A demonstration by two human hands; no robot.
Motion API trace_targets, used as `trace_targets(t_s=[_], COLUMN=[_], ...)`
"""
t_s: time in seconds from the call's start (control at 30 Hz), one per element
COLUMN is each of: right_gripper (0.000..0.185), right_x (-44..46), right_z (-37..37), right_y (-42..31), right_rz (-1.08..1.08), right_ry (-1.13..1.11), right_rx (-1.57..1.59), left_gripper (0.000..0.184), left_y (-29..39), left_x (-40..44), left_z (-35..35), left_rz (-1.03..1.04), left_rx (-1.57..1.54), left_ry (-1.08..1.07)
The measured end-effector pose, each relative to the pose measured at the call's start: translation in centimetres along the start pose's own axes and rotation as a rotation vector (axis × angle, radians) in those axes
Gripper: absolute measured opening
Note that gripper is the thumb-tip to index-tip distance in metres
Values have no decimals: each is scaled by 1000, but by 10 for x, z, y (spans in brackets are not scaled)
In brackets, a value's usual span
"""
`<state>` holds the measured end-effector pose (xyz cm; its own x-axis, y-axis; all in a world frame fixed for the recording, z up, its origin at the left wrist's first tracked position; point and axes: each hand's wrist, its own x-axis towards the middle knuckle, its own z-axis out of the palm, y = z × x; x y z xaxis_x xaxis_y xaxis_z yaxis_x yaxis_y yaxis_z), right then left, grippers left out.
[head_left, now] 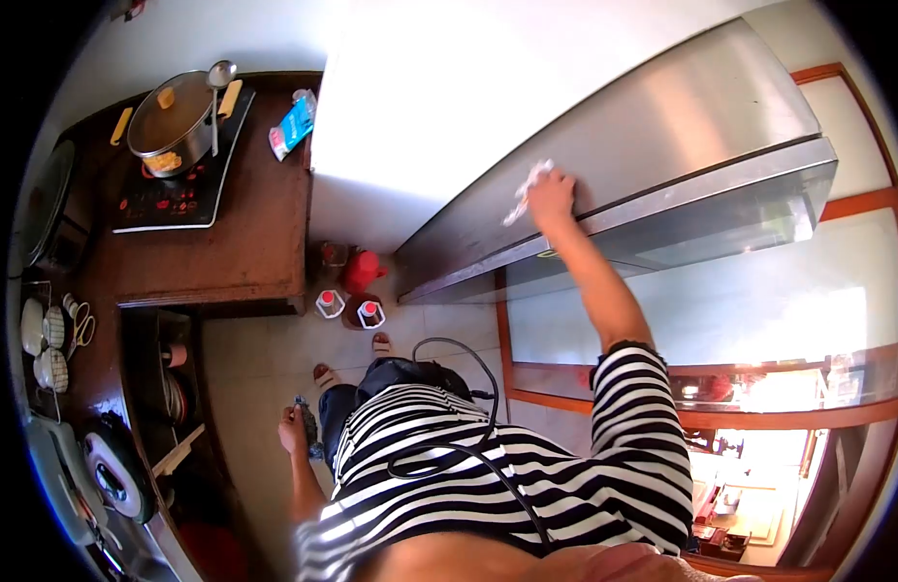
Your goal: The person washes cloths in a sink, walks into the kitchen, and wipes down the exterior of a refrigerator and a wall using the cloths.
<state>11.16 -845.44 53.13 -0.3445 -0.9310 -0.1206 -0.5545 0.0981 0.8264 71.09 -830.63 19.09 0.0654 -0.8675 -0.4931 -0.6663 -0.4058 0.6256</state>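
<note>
My right hand (552,201) is closed on a white crumpled cloth (529,192), which it presses against the brushed metal side of a tall steel refrigerator (662,121). Down at my side, my left hand (292,430) has its fingers wrapped round a small object (301,403) with a dark part hanging beside my leg; what it is I cannot make out. A black cable (495,407) loops across my striped shirt.
At the upper left, a lidded pot (173,126) with a ladle (221,74) stands on an induction cooker (168,209). A blue packet (294,126) lies on the brown counter (260,223). Red-capped bottles (329,304) and a red container (364,272) stand on the floor.
</note>
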Motion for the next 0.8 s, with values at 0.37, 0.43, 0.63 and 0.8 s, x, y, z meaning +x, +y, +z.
trace_targets(t_s=[0.37,0.43,0.63,0.8], right_gripper=[33,30,29,25], right_x=[-23,-13,0,29], right_z=[-58,-75,-94,4], right_y=[100,156,149,-7], right_rz=[212,580,590,228], right_ry=[175,462,275,60], right_rx=[-46,171,-191,-77], left_gripper=[34,35,36,31], left_y=[-35,-21,44,85], left_x=[23,33,67,66], left_z=[-36,-28,14,63], left_rz=[-97,-109,77,-36], left_rx=[-147,-181,-278,-476], left_ry=[113,110,4,-112])
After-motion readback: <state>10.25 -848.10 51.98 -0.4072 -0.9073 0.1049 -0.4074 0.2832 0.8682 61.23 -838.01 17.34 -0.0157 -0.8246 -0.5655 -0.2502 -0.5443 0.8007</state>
